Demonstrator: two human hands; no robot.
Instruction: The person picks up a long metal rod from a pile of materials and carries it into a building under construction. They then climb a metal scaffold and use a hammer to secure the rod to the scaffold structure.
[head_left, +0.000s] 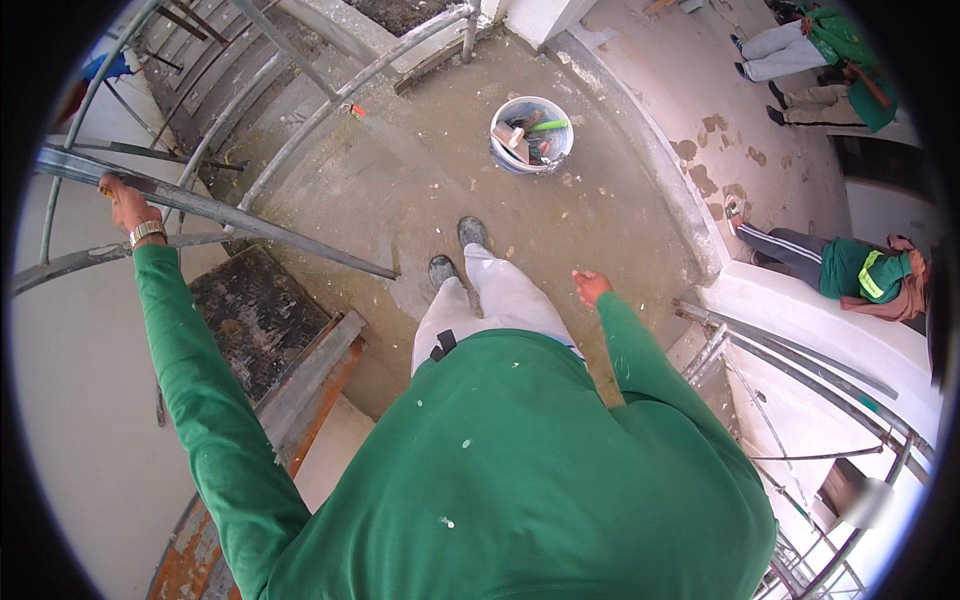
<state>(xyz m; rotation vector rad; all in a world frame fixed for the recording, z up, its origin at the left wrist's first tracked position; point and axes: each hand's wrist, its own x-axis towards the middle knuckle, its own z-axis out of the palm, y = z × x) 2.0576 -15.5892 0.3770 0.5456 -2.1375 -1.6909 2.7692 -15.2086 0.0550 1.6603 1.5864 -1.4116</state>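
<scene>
With my left hand (130, 205), a watch on its wrist, I am gripping a long grey metal bar (270, 232). The bar slants down to the right, and its lower end is near the wet concrete floor (420, 150) in front of my boots. A small orange bit shows by the left thumb; what it is I cannot make out. My right hand (592, 287) hangs beside my right leg with nothing visible in it. Its fingers are loosely bent and apart, one pointing outward. Ahead on the floor stands a white bucket (498, 128) holding hand tools, one with a bright green handle (548, 126).
Scaffold tubes (345, 88) curve along the left, and more scaffolding (800, 375) stands at the lower right. A dark board (255, 300) and planks (325, 375) lie at left. Past a low curb (660, 150), several people in green tops (860, 270) are at the right.
</scene>
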